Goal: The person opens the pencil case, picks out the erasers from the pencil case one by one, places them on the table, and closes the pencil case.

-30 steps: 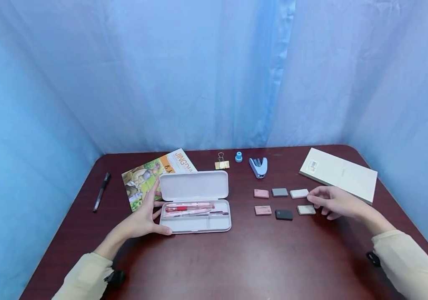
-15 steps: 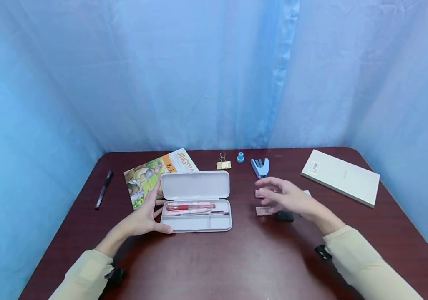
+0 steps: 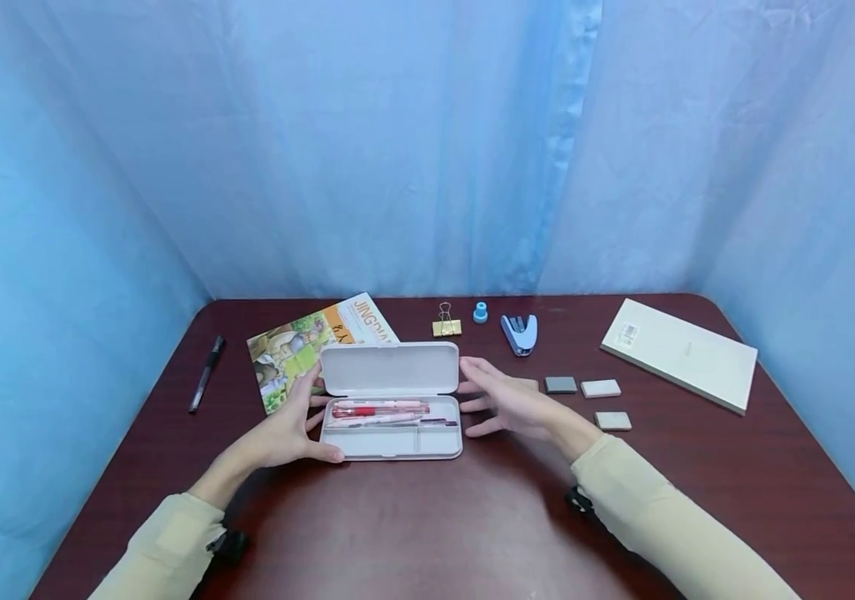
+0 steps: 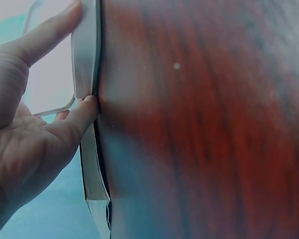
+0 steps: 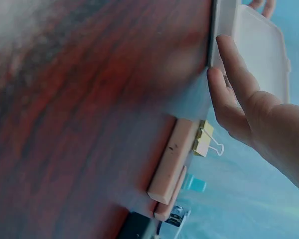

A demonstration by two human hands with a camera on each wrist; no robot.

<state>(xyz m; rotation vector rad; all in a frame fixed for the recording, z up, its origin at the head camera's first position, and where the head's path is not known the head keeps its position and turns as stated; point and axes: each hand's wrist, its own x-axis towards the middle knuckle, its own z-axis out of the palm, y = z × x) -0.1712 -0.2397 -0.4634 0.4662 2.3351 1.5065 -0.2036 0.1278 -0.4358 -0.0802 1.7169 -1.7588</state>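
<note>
A white pencil case [image 3: 438, 451] lies open, its lid [image 3: 390, 371] raised at the back; several pink, red and white pens [image 3: 375, 411] lie in its long compartment. My left hand [image 3: 281, 433] holds the case's left end, thumb at the front corner and fingers along the side. At the right end is my right hand [image 3: 510, 404], its extended fingers spread right beside the case and lid. To the right sit a grey eraser [image 3: 560, 385], a white eraser [image 3: 600, 388] and a beige eraser [image 3: 613, 421]. In the right wrist view, a pink eraser [image 5: 174, 162] and a black eraser [image 5: 134, 226] show below that hand.
Behind the case are a picture booklet [image 3: 292, 350], a gold binder clip [image 3: 446, 328], a small blue cap-like piece [image 3: 480, 312] and a light-blue stapler [image 3: 520, 335]. A black pen [image 3: 206, 375] lies far left, a cream box [image 3: 682, 354] far right. Blue curtains enclose the table.
My right hand has moved left from the white and beige erasers, across the others, to the pencil case's right end. The left hand stays at the left end.
</note>
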